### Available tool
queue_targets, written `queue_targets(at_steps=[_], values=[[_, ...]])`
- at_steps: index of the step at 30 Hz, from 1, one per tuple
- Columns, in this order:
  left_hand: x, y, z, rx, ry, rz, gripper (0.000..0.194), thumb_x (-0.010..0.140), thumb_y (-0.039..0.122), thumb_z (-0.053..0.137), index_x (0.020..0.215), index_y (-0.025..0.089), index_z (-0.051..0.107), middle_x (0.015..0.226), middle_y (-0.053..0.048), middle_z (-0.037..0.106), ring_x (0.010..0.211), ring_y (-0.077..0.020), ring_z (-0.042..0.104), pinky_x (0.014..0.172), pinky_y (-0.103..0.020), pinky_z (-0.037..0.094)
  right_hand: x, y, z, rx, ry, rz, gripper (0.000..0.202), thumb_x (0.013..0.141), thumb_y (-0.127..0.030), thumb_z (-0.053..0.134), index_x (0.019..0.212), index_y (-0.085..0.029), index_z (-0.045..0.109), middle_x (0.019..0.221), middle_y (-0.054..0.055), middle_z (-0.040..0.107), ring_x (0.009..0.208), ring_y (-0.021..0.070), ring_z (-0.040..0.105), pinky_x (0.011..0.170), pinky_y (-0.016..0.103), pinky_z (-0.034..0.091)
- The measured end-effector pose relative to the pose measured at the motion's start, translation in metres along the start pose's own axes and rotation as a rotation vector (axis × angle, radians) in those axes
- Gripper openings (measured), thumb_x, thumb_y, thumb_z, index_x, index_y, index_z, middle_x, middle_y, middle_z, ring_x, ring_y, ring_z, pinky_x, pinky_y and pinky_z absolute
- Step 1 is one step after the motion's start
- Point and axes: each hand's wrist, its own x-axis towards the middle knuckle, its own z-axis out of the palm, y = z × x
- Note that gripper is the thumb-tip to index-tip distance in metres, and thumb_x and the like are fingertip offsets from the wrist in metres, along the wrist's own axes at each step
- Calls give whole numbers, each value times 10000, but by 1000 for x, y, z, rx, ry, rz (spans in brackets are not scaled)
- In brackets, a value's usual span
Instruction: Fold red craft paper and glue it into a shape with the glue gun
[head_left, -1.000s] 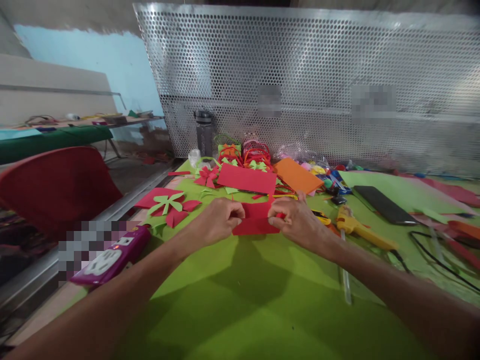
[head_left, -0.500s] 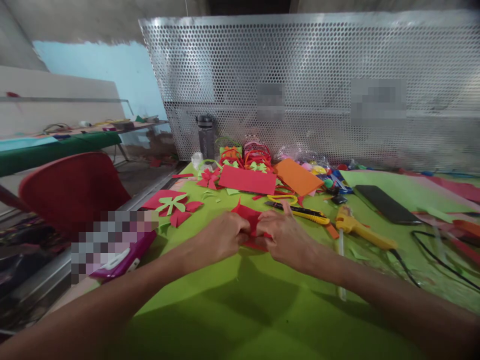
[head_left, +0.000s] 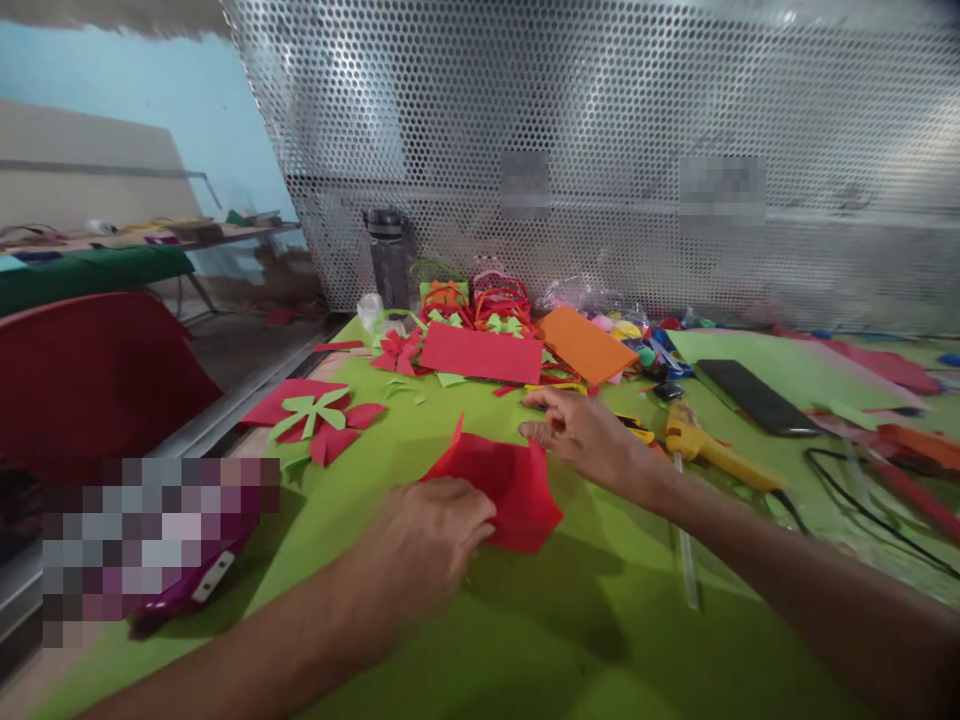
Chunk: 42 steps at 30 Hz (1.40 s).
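Observation:
A folded red sheet (head_left: pixel 517 490) with raised edges is on the green table covering (head_left: pixel 480 640). My left hand (head_left: pixel 431 525) is closed on the sheet's left side, its fingertips over the red surface. Just beyond the sheet's upper right corner is my right hand (head_left: pixel 574 430), thumb and fingers apart, holding nothing. It partly covers a yellow cutter (head_left: pixel 636 428) and is close to yellow-handled scissors (head_left: pixel 559 387). A flat red rectangular piece (head_left: pixel 481 354) lies farther back.
Green and red flower cutouts (head_left: pixel 311 412) lie at left, near a purple object (head_left: pixel 191 590), partly pixelated. A yellow glue gun (head_left: pixel 720 462) and a black phone (head_left: pixel 754 397) are at right. Behind are an orange piece (head_left: pixel 586 345), small bags, a bottle (head_left: pixel 388 258) and a perforated metal panel (head_left: pixel 615 120).
My hands have parted. The right one has let go of the red sheet and moved up and away; the left has come nearer, and the sheet is more open. The view has shifted.

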Motion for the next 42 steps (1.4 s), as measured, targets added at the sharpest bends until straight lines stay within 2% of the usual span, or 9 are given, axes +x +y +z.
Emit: queue_targets(at_steps=[7,12,16,20,24,30,34,38,42], values=[[-14,9,8,-110,84,99,215,884,149,390,872,183,601,803,-28,650,661,-133,601,606,-229,470,-2,4,7,-28,-8,8,421,821,-348,550,1196,-160,510,711,16,635,571,131,541,544,237,358],[-17,19,-6,-177,349,139,135,862,178,488,942,216,590,1021,-18,656,826,-113,636,717,-183,498,-2,3,13,6,2,19,576,749,-294,625,1277,-165,434,933,85,648,667,151,583,635,274,413],[-8,4,-25,-62,571,27,109,848,209,525,916,201,610,972,-26,669,853,-124,631,753,-208,491,-3,-2,14,73,-25,43,618,721,-180,614,1302,-150,408,978,93,643,643,132,571,646,280,425],[7,-24,-31,-77,343,-281,292,858,369,483,1009,149,601,857,-49,678,676,-155,624,580,-252,470,-3,-2,14,151,-28,23,587,713,-134,573,1284,-141,437,918,60,651,561,94,537,593,254,422],[13,-33,-26,-167,72,-362,458,864,455,427,1147,110,528,725,-35,670,558,-156,601,490,-242,416,0,6,15,356,-82,39,521,699,-123,580,1213,-151,501,721,-3,643,497,83,525,525,226,425],[7,-24,-27,-263,397,-265,385,866,405,465,1160,165,526,957,-64,666,819,-174,633,648,-248,484,5,5,12,744,-226,307,247,782,-162,556,1023,-114,533,569,-21,588,428,92,556,433,207,456],[0,-6,-25,-136,595,4,264,866,325,486,1060,162,563,899,-53,668,798,-154,623,703,-260,491,2,-7,12,822,-206,384,236,824,-141,499,1058,-117,479,615,-2,602,507,105,609,489,217,496],[-5,18,-16,-20,424,182,453,834,474,508,1170,171,489,1039,-96,637,948,-212,590,818,-348,477,-2,-13,15,841,-174,378,357,796,-84,482,1148,-122,438,723,42,643,630,121,643,592,243,530],[-7,30,-7,93,227,179,746,665,650,595,1185,134,457,1087,-143,614,981,-293,555,894,-494,411,1,-7,18,744,-153,270,538,649,63,417,1152,-119,481,798,59,654,671,111,628,622,233,514]])
